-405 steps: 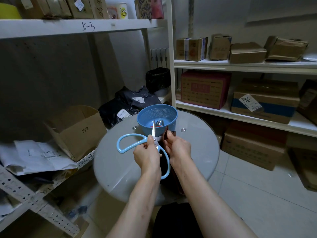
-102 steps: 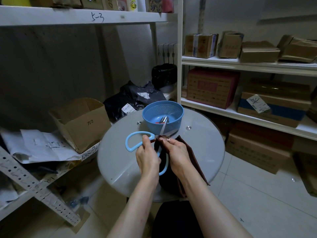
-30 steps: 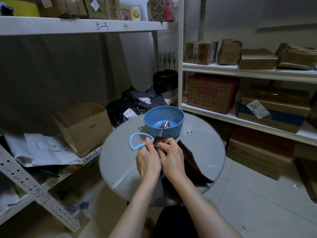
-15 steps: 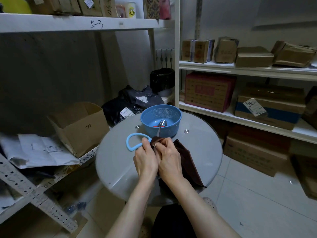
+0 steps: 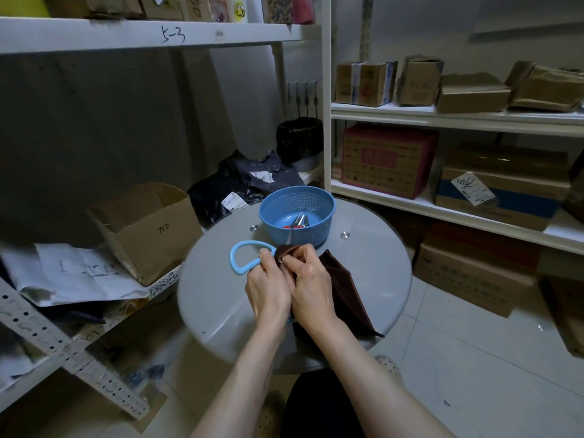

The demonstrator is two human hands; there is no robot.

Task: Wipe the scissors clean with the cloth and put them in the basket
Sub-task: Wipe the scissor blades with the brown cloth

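Your left hand [image 5: 268, 289] curls its fingers round the scissors [image 5: 233, 258], just short of the basket [image 5: 309, 237], above the round, smooth glass table [image 5: 221, 295]. The scissors have pale blue plastic loop handles and a thin steel blade. Your right hand [image 5: 311, 289] pinches the dark brown, soft cloth [image 5: 343, 289] round the blade. The basket is a round, blue, perforated plastic bowl. Behind it stand white shelves [image 5: 442, 116] with cardboard boxes; the floor is tiled. The long axis runs from you to the basket, tip toward its wall.
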